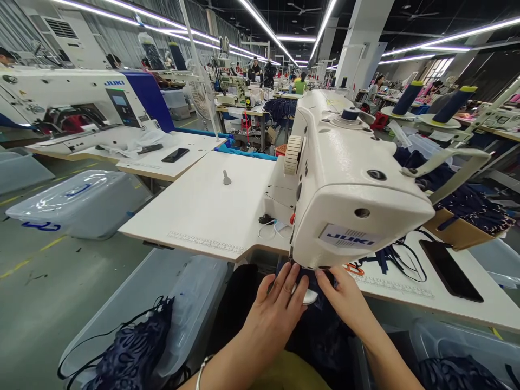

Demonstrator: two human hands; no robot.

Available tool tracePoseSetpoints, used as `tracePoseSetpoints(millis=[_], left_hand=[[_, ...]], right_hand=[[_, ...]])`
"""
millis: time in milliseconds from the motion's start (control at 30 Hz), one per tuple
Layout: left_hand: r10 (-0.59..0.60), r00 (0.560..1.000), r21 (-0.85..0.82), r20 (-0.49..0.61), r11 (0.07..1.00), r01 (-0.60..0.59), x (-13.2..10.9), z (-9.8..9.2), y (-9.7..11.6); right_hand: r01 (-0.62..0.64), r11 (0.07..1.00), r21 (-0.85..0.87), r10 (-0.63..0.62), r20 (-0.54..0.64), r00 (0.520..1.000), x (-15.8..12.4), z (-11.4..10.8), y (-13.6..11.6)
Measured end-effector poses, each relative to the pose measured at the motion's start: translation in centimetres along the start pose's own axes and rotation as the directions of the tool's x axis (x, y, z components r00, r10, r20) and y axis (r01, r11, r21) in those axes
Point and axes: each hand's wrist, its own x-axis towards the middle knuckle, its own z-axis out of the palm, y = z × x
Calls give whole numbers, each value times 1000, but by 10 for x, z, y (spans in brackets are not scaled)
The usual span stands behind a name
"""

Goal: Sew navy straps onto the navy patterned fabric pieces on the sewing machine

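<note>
Navy fabric (pixel 320 295) lies under the head of a white JUKI sewing machine (pixel 357 216) and hangs down toward my lap. My left hand (pixel 278 303) rests by the needle area, fingers stretched and slightly spread, their tips at the fabric beside the small white machine bed (pixel 309 297). On the other side, my right hand (pixel 345 298) grips the fabric's edge with the thumb on top; its other fingers are mostly hidden. The machine head covers the needle and the sewing point.
A grey metal piece (pixel 226 177) lies on the white table (pixel 203 206). To the right are orange-handled scissors (pixel 354 268), navy straps (pixel 390 257) and a dark phone (pixel 450 271). Plastic bins (pixel 190 303) with navy garments (pixel 134 346) stand below. Another JUKI machine (pixel 60 103) is at left.
</note>
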Motion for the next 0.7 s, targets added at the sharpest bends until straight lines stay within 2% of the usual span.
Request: tracePoseSetpoints(millis=[333,500,633,700], left_hand=[[1,1000,-4,28,1000,-1,-1,1,0],[-6,1000,9,22,1000,6,-1,0,0],[-31,999,8,-11,999,31,-2,-1,0],[-44,999,12,-25,999,44,-3,-1,0]], right_hand=[[-2,999,42,1,28,1000,-2,-1,0],[-92,989,112,88,45,995,-7,1,1],[-91,977,191,96,-21,995,-14,9,12],[-52,984,168,53,0,999,-17,11,22]])
